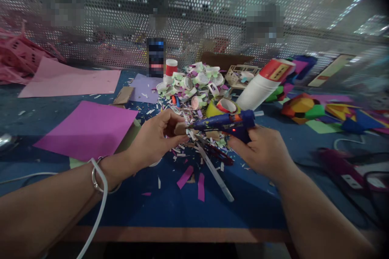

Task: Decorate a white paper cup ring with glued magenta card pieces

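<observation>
My right hand (263, 150) is wrapped round the grip of a blue glue gun (226, 123), whose nozzle points left. My left hand (156, 137) pinches a small tan cardboard piece (181, 128) right at the nozzle tip. Both hands hover over the blue table (182, 206), above scattered paper scraps (188, 176), red-handled scissors (219, 154) and a white glue stick (215, 173).
A magenta sheet (88, 129) lies to the left, a pink sheet (71, 81) farther back. Behind the hands sits a heap of small paper cups (194, 83), tape rolls (223, 107), a white bottle with a red cap (264, 83) and coloured paper shapes (306, 107). A perforated metal screen (194, 16) closes the back.
</observation>
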Demonstrator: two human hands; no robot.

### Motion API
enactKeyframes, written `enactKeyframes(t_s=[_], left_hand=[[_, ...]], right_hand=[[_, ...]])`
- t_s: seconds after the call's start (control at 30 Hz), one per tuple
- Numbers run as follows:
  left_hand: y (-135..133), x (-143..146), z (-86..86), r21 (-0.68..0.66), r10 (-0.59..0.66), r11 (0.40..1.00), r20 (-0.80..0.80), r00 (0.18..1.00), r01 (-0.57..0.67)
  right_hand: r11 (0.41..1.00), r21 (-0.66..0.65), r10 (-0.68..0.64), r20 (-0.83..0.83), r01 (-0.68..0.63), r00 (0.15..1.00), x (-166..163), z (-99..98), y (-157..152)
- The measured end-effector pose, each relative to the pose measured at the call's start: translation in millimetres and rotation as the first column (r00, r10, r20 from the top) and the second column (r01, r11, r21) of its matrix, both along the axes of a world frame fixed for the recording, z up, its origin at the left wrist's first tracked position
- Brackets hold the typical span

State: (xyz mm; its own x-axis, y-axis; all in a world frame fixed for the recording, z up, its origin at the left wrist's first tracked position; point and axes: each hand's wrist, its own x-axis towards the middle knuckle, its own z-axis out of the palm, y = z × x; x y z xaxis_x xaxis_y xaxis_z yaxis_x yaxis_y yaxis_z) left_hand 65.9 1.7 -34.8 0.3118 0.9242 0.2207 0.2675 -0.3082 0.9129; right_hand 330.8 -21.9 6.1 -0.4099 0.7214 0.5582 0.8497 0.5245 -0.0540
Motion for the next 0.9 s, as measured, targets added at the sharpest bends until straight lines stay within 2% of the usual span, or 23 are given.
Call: enactKeyframes(t_s=[0.2, 0.4, 0.53, 0.7, 0.9], left_hand=[[0.8, 0.5, -2.4, 0.022, -0.030, 0.999, 0.089, 0.996, 0.028], [-2.3, 4.6, 10.2, 0.026, -0.035, 0.999, 0.311, 0.950, 0.029], [2.1, 3.7, 9.2, -0.067, 0.020, 0.998, 0.345, 0.938, 0.003], [4.3, 2.6, 4.1, -0.120, 0.039, 0.993, 0.352, 0.935, 0.004], [-0.2, 1.8, 3.7, -0.194, 0.014, 0.979, 0.339, 0.941, 0.056]], right_hand=[[0.998, -0.029, -0.064, -0.039, 0.063, 0.997, 2.3, -2.5, 0.7], [0.963, -0.114, -0.257, -0.136, 0.243, 0.957, 12.2, -3.1, 8.4], [0.911, -0.099, -0.411, -0.201, 0.399, 0.889, 25.3, 2.0, 17.8], [0.799, -0.174, -0.599, -0.143, 0.576, 0.788, 43.6, 9.5, 24.8], [0.786, -0.288, -0.586, -0.065, 0.547, 0.808, 56.0, 1.3, 33.5]])
